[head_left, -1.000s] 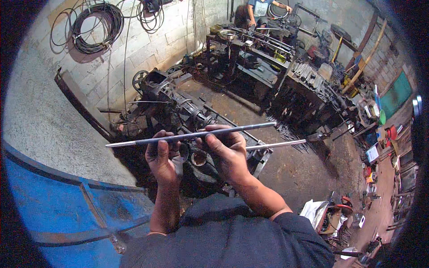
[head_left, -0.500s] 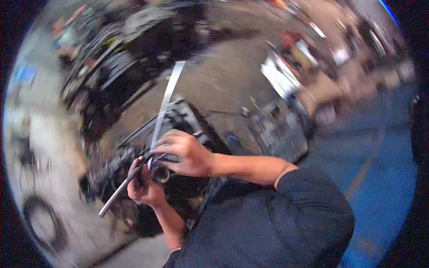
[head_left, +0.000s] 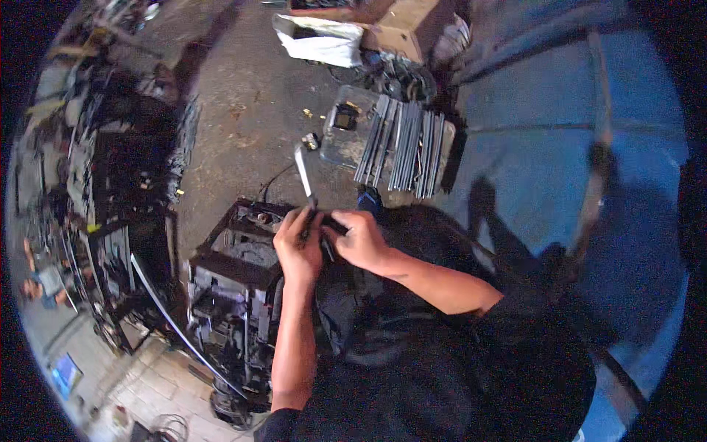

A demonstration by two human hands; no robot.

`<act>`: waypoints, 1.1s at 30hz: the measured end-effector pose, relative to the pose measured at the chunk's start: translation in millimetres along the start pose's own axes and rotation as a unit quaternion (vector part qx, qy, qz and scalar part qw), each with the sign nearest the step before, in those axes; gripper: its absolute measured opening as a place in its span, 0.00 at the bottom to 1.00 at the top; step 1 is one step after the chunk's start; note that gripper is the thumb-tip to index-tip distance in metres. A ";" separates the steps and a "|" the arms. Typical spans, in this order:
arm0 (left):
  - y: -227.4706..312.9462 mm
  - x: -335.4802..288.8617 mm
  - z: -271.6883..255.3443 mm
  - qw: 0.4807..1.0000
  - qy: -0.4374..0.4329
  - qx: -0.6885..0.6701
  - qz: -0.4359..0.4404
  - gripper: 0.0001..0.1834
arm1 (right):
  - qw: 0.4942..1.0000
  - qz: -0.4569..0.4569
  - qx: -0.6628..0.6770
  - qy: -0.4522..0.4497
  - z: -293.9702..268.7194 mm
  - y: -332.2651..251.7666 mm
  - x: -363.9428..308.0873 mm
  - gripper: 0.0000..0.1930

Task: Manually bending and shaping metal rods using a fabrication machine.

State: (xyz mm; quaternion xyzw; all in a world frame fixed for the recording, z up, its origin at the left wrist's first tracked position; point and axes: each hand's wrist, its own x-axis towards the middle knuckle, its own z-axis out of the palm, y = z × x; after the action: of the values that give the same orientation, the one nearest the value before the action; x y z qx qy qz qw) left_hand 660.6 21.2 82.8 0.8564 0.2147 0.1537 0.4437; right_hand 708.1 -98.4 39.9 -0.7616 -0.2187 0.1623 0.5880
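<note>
Both hands hold one long thin metal rod (head_left: 303, 171) that points away from me over the concrete floor. My left hand (head_left: 297, 247) is wrapped around its near part. My right hand (head_left: 360, 239) grips the same rod just beside the left, fingers closed. Below the hands stands a dark greasy metal machine block (head_left: 232, 287). The rod's near end is hidden under my fingers.
A bundle of several grey metal bars (head_left: 403, 147) lies on a flat tray (head_left: 340, 127) ahead. A white sack (head_left: 318, 40) and a cardboard box (head_left: 412, 22) sit farther off. A blue metal wall (head_left: 560, 118) is on the right, dark machinery (head_left: 118, 184) on the left.
The view has swung round a long way. The rod, held level across my front a second ago, now points away from me with both hands close together on its near end.
</note>
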 end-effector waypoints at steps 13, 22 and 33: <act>-221.9 99.1 321.4 0.940 -0.321 0.051 -0.103 0.13 | 0.929 0.289 -0.126 0.195 -63.1 372.4 69.2 0.16; -278.4 114.5 407.8 0.934 -0.347 0.082 0.014 0.15 | 0.909 0.308 -0.204 0.194 -67.7 463.2 112.7 0.13; -286.9 131.1 428.5 0.909 -0.385 0.135 0.083 0.10 | 0.890 0.381 -0.227 0.104 -66.3 461.0 124.1 0.13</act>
State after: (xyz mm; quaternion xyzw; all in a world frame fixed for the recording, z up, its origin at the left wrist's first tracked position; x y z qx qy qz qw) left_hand 901.5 -62.5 -384.1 0.9154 -0.0260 -0.1826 0.3579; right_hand 912.8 -186.1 -387.6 -0.9116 0.1195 0.2399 0.3117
